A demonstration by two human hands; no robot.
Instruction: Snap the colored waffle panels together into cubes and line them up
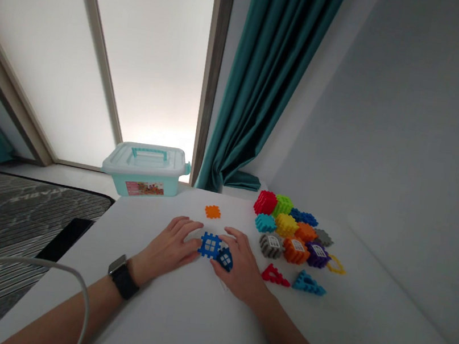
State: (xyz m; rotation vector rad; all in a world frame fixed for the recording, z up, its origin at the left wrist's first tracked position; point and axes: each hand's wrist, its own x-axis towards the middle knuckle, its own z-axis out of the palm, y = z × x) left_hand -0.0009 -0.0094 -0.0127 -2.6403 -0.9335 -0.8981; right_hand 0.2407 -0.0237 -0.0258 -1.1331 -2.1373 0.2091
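Note:
A blue square tile [210, 245] with toothed edges and a window grid lies at the middle of the white table. My left hand [170, 246], a watch on its wrist, steadies the tile's left edge with the thumb, index finger beside the corner. A second, darker-looking blue window tile [225, 259] stands tilted at the first one's right side. My right hand [242, 269] has it between thumb and fingers, which cover part of it. Whether the two tiles are locked together, I cannot tell. Just beyond lies an orange toothed tile [212, 212].
Stacks of coloured tiles, such as a red stack [265, 202] and a purple stack [318, 255], stand at right. Nearer are a red triangle [275, 275] and a blue triangle [309, 283]. A lidded turquoise box [147, 171] sits at back left. A white cable [72, 270] crosses my left forearm.

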